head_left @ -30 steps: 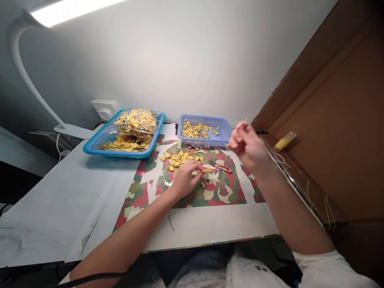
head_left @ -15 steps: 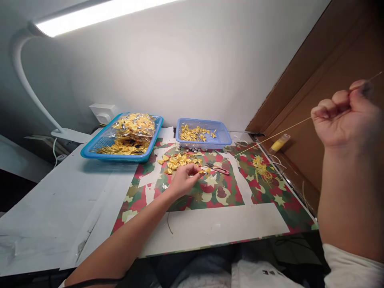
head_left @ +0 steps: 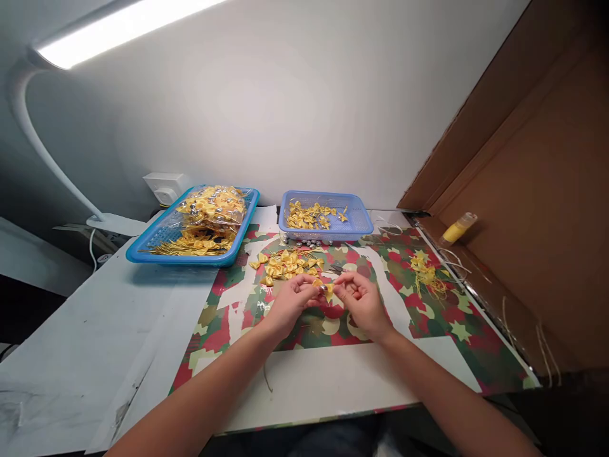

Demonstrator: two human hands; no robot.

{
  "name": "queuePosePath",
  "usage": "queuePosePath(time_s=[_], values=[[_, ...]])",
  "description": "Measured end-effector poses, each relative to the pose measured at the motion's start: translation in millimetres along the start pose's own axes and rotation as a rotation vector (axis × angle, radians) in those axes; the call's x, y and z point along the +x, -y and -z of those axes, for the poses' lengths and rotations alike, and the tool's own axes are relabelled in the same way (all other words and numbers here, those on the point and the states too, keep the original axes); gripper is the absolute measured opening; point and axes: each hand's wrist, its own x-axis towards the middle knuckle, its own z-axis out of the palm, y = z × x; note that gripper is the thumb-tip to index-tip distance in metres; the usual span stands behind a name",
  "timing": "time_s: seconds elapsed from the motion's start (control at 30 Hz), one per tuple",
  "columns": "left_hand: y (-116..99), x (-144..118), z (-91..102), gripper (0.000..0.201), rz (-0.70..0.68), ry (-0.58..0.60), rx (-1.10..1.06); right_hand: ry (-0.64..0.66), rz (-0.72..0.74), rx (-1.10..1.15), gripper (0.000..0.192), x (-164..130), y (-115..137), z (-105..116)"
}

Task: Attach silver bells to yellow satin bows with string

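A small yellow ribbon bow with a round silver bell [head_left: 323,288] at its middle is held between my hands, just above the patterned sheet. My left hand [head_left: 291,303] pinches the bow's left side between thumb and fingers. At its right edge my right hand [head_left: 364,306] has closed its thumb and forefinger; any thread there is too fine to make out. Just behind the hands lies a pile of yellow bows [head_left: 285,263] on gold stems. Small thread snips [head_left: 337,269] lie partly hidden behind my right hand.
A blue basket [head_left: 190,259] with bagged bows stands at the left, and a lilac-blue basket [head_left: 328,235] of bows at the back. Several silver bells [head_left: 311,243] lie before it. Yellow thread scraps [head_left: 427,276] and a yellow-filled tube [head_left: 459,228] are at the right.
My right hand has come down from high on the right, where it drew a yellow thread taut, to the bow. My left hand stays in nearly the same place, still holding the bow.
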Motion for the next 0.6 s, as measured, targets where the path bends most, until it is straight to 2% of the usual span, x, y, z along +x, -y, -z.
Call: queuePosePath(time_s=[0.13, 0.27, 0.37, 0.5, 0.6], values=[[1.5, -1.1, -2.1, 0.017, -0.038, -0.002, 0.085, 0.004, 0.027, -0.086, 0.021, -6.0, -15.6, -3.9], [0.3, -1.0, -3.7, 0.017, 0.024, 0.019, 0.025, 0.040, -0.007, -0.074, 0.022, -8.7, -17.2, 0.8], [-0.4, -0.6, -2.4, 0.022, 0.013, 0.080, 0.015, 0.032, -0.024, -0.056, 0.023, -10.5, -16.4, 0.8], [0.6, 0.1, 1.2, 0.029, -0.048, 0.132, 0.118, 0.043, -0.059, 0.055, 0.023, -6.1, -12.5, 2.9], [1.5, 0.3, 2.9, 0.029, -0.093, 0.122, 0.152, -0.010, -0.099, 0.244, 0.023, 4.4, -5.0, 16.0]])
